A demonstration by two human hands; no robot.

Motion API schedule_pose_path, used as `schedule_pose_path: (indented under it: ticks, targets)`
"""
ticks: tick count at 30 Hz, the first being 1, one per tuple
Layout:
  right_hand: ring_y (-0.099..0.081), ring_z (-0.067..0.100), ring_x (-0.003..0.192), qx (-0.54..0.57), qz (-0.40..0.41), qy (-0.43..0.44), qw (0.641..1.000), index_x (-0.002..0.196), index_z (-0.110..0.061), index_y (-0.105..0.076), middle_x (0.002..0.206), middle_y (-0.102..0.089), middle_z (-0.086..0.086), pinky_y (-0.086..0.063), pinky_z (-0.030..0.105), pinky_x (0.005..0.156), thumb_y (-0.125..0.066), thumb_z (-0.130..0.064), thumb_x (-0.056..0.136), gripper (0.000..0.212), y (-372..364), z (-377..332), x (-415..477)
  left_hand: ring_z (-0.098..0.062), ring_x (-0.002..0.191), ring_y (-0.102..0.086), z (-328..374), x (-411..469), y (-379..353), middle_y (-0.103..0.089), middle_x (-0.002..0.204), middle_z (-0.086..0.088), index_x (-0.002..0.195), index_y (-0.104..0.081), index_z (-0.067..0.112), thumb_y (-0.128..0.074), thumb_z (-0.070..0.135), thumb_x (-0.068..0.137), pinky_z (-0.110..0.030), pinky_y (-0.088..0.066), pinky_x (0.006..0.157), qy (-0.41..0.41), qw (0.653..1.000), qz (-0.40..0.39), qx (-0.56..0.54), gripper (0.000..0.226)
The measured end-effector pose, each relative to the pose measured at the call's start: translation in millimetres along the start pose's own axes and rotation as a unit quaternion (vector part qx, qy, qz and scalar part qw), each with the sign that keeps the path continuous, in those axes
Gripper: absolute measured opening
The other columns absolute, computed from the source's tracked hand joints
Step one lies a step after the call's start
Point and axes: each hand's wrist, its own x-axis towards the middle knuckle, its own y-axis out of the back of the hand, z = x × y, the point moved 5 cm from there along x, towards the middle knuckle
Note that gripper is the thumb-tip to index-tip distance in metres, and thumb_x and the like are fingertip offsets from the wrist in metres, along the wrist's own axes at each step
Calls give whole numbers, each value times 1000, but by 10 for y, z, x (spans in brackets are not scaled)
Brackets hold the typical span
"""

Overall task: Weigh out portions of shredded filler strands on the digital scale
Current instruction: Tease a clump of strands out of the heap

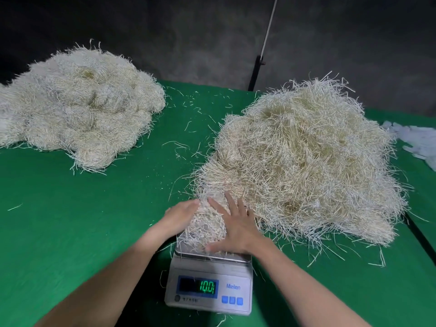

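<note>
A white digital scale (208,293) sits at the near middle of the green table, its green display reading 10.0. A small portion of pale shredded strands (206,226) lies on its steel pan. My left hand (179,217) rests against the portion's left side with straight fingers. My right hand (232,226) lies flat on the portion's right side, fingers spread and thumb near the pan's front edge. A big loose heap of strands (304,161) rises just behind and right of the scale, touching the portion.
A second large pile of strands in rounded bundles (77,107) lies at the far left. Stray strands scatter over the green table cover (70,220). Pale translucent items (417,142) lie at the right edge. A dark pole (256,72) stands behind the table.
</note>
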Motion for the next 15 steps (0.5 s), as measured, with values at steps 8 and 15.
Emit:
schedule_pose_path:
  ticks: [8, 15]
  targets:
    - [-22, 21, 141, 126, 165, -19, 978, 141, -34, -36, 153, -26, 4, -13, 32, 118, -67, -11, 81, 71, -131, 53, 78, -10, 144, -5, -60, -312, -217, -3, 157, 11, 150, -13, 31, -24, 69, 81, -50, -8, 117, -15, 985, 127, -116, 79]
    - [-32, 25, 132, 177, 200, 47, 963, 139, -24, -42, 143, -39, 4, -18, 40, 117, -66, -13, 83, 61, 574, -337, 55, -10, 87, -70, 681, -251, 75, -64, 119, -17, 123, -55, 5, -52, 48, 90, -26, -56, 71, 25, 793, 38, -608, 54]
